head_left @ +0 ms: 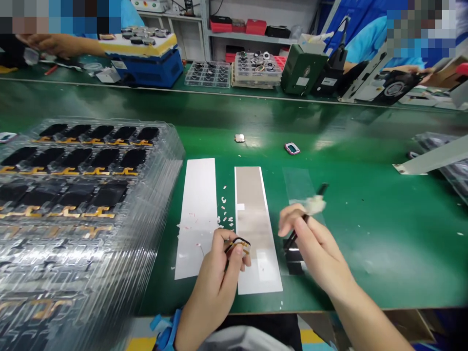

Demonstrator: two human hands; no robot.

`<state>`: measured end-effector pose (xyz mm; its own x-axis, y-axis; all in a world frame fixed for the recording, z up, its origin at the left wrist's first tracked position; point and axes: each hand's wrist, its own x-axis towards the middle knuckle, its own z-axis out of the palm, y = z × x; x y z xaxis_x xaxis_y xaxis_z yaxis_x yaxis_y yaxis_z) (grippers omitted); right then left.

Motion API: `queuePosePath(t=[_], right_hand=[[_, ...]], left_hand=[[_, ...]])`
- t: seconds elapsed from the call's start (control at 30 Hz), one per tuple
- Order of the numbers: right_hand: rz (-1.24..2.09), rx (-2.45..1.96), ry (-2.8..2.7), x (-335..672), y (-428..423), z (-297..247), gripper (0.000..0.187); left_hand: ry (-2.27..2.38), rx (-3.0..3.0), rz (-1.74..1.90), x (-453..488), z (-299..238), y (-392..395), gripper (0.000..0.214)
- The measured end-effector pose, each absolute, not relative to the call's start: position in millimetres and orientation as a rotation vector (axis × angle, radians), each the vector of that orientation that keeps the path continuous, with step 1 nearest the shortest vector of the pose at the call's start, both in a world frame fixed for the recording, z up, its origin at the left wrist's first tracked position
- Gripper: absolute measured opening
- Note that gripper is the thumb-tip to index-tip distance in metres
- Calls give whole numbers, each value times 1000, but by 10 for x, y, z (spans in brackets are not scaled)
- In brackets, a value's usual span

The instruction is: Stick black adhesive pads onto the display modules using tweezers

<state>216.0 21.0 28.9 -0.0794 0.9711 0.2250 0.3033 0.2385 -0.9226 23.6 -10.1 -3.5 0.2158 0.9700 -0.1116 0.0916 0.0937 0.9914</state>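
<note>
Gold-contact part (245, 245): one, black-rimmed, at the fingertips of the left hand (217, 275), pinched between thumb and fingers.
Black tool (306, 219): one, gripped by the right hand (323, 253), apart from the part.
Hazards, in my judgement: a loose pinch could drop the part; a slipping tool could scratch it; stray scraps (224, 200) could stick.
White sheet (199, 195) and taupe-faced sheet (250, 195): two, extending beyond the left hand; scraps between, too small to count.
Tray stack (176, 146): one, left of the left hand; black screens (103, 158), five in each of the two farthest rows.
Metallic piece (239, 138), framed piece (292, 148): one each, well beyond both hands.
</note>
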Motion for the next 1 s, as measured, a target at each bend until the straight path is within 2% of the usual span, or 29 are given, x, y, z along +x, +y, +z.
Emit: queuePosePath(t=[0.1, 0.33, 0.53, 0.8, 1.0], right_hand=[[726, -1289, -1453, 2164, -40, 174, 32], [779, -1290, -1253, 1907, -309, -142, 6], [861, -1418, -1240, 1920, -308, -197, 17], [878, -1429, -1165, 1905, -303, -136, 16], [846, -1304, -931, 1947, -326, -112, 4]], left_hand=[[1291, 1509, 870, 242, -13, -98, 8], [1339, 1807, 682, 264, 5, -53, 10], [1351, 1906, 654, 255, 8, -53, 10], [1365, 1911, 674, 264, 13, -48, 9], [1353, 1766, 692, 260, 3, -38, 8]])
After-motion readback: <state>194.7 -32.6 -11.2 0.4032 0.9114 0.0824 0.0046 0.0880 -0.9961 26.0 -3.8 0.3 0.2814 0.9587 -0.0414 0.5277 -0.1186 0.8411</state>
